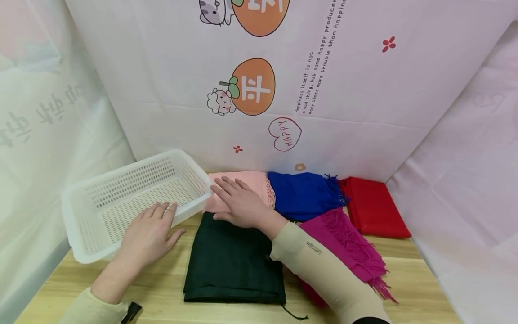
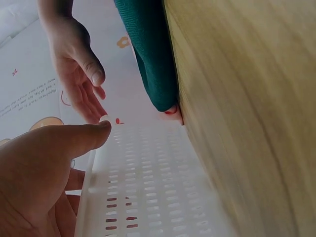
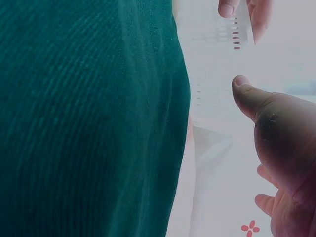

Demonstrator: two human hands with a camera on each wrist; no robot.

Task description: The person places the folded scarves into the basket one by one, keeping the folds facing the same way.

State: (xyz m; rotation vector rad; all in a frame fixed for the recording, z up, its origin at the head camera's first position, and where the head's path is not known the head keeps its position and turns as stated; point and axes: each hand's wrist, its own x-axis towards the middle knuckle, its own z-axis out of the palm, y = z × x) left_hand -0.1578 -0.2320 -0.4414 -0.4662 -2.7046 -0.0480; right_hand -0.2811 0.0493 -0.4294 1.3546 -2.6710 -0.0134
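Observation:
A white perforated plastic basket (image 1: 133,198) stands at the left of the wooden table. My left hand (image 1: 147,236) is over its near rim, fingers extended across the edge and thumb apart on the outside. In the left wrist view the thumb (image 2: 84,140) lies by the rim of the basket wall (image 2: 148,182). My right hand (image 1: 243,202) hovers with straight, spread fingers above a folded pink fringed scarf (image 1: 255,182), fingertips close to the basket's right corner. Below that wrist lies a folded dark green cloth (image 1: 234,265), seen large in the right wrist view.
A folded blue fringed scarf (image 1: 301,195) and a red folded cloth (image 1: 374,207) lie along the back right. The magenta fringed scarf (image 1: 344,238) is partly under my right forearm. White printed sheets (image 1: 344,85) wall in the table (image 1: 162,292) at the back and sides.

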